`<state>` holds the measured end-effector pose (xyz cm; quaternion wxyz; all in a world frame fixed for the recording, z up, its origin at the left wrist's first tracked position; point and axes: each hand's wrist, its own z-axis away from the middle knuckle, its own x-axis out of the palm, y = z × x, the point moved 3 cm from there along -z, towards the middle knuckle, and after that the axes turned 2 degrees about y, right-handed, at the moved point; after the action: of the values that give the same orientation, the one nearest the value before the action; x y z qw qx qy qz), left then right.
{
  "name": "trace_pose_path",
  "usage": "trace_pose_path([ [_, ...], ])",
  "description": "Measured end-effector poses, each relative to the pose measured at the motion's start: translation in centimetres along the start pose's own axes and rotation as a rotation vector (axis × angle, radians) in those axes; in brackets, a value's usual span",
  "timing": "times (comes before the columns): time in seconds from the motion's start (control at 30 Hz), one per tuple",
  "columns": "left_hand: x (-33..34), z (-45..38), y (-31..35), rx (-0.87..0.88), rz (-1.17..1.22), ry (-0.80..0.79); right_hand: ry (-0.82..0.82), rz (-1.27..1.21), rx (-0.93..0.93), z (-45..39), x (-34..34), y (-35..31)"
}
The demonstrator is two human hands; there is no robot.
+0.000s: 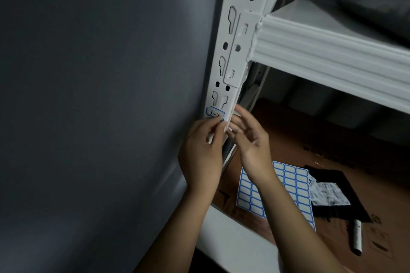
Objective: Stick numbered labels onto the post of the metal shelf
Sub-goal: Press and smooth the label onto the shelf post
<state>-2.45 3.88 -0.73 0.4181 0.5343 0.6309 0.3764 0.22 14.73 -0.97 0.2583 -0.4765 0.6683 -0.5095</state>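
A blue-bordered label (pixel 215 113) marked with what reads as "1-2" is seen on the front face of the white post (pixel 230 51), just below a pair of keyhole slots. The step in hand is judged to be the sticking-down of this label: its upper part lies flat on the metal, while its lower edge is covered by the left hand (pixel 200 146), whose thumb and forefinger are closed together at that edge, either pinching it or pressing it; which of the two cannot be told. The right hand (pixel 248 137) is held just beside the post on its right, fingers loosely spread and slightly curled, with nothing gripped in it. A label sheet (pixel 288 186) with many blank labels lies on the brown shelf board (pixel 288 135) below, partly hidden by the right forearm, and a pen (pixel 357 237) lies farther right on the same board. For the next move, the lower edge would need to be smoothed firmly against the post so that no corner lifts; after that, a fresh label would have to be written and peeled from the sheet.
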Motion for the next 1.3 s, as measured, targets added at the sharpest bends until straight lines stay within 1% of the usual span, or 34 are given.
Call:
trace_pose_path([
  [0.3, 1.0, 0.6, 0.1, 0.018, 0.023, 0.087, 0.036, 0.0, -0.004, -0.2, 0.2, 0.4],
  [0.57, 1.7, 0.9, 0.6, -0.01, 0.078, 0.22, 0.055, 0.001, -0.031, -0.2, 0.4, 0.1],
  [0.63, 1.8, 0.9, 0.8, -0.037, 0.078, 0.221, 0.048, 0.0, -0.026, -0.2, 0.3, 0.3],
  [0.83, 1.8, 0.6, 1.3, -0.114, 0.02, 0.116, 0.029, -0.014, -0.028, -0.2, 0.4, 0.0],
  [0.97, 1.9, 0.3, 1.4, -0.121, -0.014, 0.074, 0.017, -0.045, -0.027, -0.3, 0.5, 0.0],
  [1.1, 2.0, 0.5, 1.4, -0.132, 0.028, 0.067, 0.022, -0.062, -0.029, -0.2, 0.5, 0.1],
  [1.3, 2.5, 0.6, 0.9, -0.161, 0.155, 0.111, 0.032, -0.091, -0.023, -0.2, 0.5, 0.3],
])
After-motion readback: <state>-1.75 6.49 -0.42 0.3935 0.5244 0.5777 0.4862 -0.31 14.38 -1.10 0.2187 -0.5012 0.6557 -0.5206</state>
